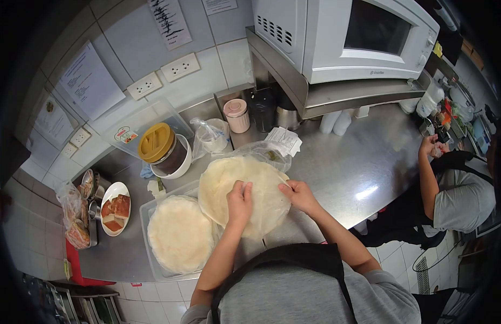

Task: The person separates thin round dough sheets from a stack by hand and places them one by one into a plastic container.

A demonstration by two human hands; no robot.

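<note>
Both my hands are over a thin, pale round dough sheet (215, 186), which looks like a large spring roll wrapper and is partly see-through on its right side. My left hand (239, 202) is closed on the middle of the sheet, thumb at the top. My right hand (299, 196) pinches the sheet's right edge between thumb and fingers. Just left of it, a stack of similar round sheets (180, 235) fills a clear plastic container (145, 237). A clear plastic bag (275, 154) lies behind the held sheet.
On the steel counter (364, 162) stand a yellow-lidded jar (157, 143), a pink canister (237, 116) and a white plate (122, 189) with bread pieces. A microwave (364, 43) sits on a raised shelf. At the right, another person (461, 186) works with their hands at the counter.
</note>
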